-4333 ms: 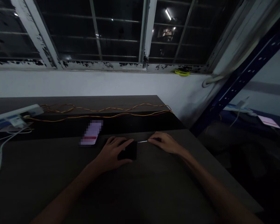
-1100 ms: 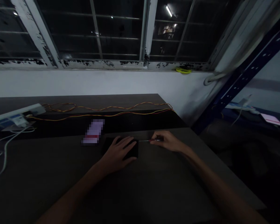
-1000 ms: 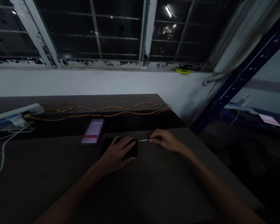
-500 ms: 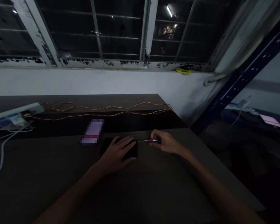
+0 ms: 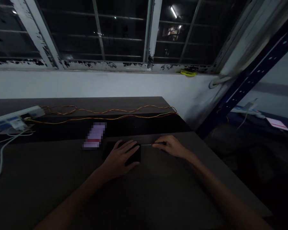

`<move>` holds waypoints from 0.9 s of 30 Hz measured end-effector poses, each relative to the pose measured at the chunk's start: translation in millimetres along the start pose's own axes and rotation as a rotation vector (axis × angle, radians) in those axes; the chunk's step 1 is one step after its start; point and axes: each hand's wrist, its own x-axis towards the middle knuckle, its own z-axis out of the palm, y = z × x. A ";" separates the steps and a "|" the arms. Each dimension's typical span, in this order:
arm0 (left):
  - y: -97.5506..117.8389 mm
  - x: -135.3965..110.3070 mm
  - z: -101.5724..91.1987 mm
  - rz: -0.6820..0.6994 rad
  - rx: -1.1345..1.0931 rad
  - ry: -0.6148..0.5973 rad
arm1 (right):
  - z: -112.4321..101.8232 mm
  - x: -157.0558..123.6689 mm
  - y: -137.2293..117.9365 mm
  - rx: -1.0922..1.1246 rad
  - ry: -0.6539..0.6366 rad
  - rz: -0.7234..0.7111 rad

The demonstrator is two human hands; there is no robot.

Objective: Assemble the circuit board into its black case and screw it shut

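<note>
My left hand (image 5: pixel 121 158) lies spread over a flat black rectangular object (image 5: pixel 134 156) on the desk, palm down with its fingers apart. What kind of object it is cannot be made out in the dim light. To its right, my right hand (image 5: pixel 172 146) is closed on a screwdriver (image 5: pixel 161 143), gripping the dark handle between thumb and fingers. The thin metal shaft points left and reaches the right edge of the black object. Whether the tip sits in it or only touches it cannot be seen.
A phone (image 5: pixel 94 135) with a blurred lit screen lies behind my left hand. At the far left sits a white power strip (image 5: pixel 33 113) with a plug and white cables (image 5: pixel 2 159). Twisted yellow-red wires (image 5: pixel 105 118) run across the back of the dark desk (image 5: pixel 158 198).
My right hand's fingers have shifted around the screwdriver handle, covering more of it. My left hand and the black object stay in place.
</note>
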 end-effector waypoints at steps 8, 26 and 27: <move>-1.0 0.3 -1.0 -0.023 -0.006 0.000 | -1.1 -1.5 -15.8 -0.074 -0.053 0.084; -9.6 -1.2 4.1 -0.016 0.023 0.032 | 21.5 13.0 -11.3 -0.176 0.123 0.083; -9.8 -1.3 3.3 -0.016 0.011 0.034 | 25.0 15.1 -11.3 -0.203 0.146 0.074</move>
